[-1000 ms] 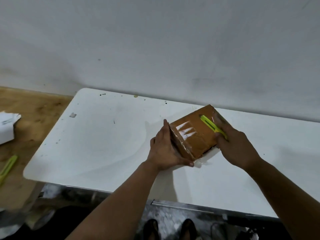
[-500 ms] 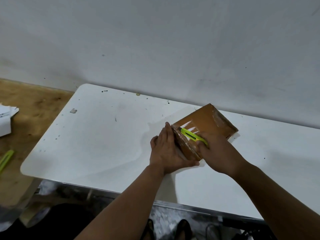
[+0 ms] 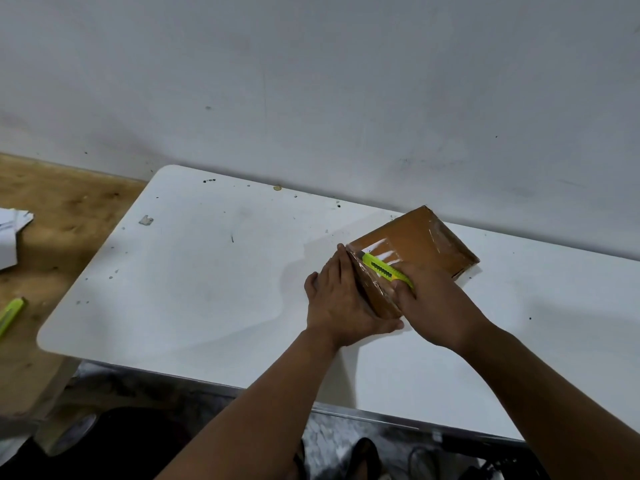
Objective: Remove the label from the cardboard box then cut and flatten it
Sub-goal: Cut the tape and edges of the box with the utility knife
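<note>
I've got the cardboard box (image 3: 414, 252) lying flat on the white table (image 3: 207, 289), close to its far edge by the wall and turned corner-on to me. My right hand (image 3: 438, 306) is wrapped tight around a yellow-green utility knife (image 3: 384, 270); the knife's tip points away and left, at the box's near-left edge, where shiny tape (image 3: 372, 292) covers the side. That's the line that matters: the knife's long axis runs nearly along that taped edge, so I judge the cut has to travel along the edge towards me. My left hand (image 3: 341, 303) is pressed flat, fingers together, against the same left side, thumb hooked under the near corner, bracing the box. It sits right beside the blade, and that's my worry. White scraps (image 3: 379, 249) on the top face look like label residue. Off to the left, another green knife (image 3: 10, 315) and some papers (image 3: 10, 233) lie on a wooden surface (image 3: 59, 209), well apart.
</note>
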### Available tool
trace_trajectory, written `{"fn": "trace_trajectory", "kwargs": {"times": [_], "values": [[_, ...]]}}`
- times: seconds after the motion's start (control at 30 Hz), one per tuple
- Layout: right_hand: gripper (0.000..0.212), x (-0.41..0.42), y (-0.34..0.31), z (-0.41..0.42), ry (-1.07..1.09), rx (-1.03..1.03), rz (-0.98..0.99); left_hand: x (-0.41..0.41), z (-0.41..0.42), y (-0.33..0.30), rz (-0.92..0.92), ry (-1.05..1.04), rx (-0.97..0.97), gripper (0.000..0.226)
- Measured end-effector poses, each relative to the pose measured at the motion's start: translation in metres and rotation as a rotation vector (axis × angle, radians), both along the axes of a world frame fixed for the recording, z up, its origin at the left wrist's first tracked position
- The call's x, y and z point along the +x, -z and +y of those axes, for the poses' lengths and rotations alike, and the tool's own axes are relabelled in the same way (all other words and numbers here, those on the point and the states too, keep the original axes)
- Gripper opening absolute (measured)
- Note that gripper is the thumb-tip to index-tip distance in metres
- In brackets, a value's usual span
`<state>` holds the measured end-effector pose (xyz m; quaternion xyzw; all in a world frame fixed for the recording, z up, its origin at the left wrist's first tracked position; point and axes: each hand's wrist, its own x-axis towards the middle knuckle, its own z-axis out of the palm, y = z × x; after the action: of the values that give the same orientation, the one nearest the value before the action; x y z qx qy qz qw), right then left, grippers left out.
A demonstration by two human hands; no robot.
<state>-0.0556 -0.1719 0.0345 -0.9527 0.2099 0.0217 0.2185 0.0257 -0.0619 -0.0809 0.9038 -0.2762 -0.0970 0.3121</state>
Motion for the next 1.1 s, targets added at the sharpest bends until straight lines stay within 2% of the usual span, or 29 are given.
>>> {"fn": "trace_trajectory", "kwargs": {"times": [0.3,0.73,1.1], "values": [[0.032,0.008,-0.004,0.007,-0.015,-0.076,0.052,-0.002,0.001,0.001,-0.078,-0.001,-0.041,0.143],[0.027,0.000,-0.016,0.005,-0.002,-0.097,0.163,0.002,0.002,0.005,-0.083,0.028,-0.006,0.145],[0.035,-0.015,-0.029,0.002,-0.001,-0.033,0.212,0.001,0.001,0.007,-0.118,0.031,0.009,0.140]]}}
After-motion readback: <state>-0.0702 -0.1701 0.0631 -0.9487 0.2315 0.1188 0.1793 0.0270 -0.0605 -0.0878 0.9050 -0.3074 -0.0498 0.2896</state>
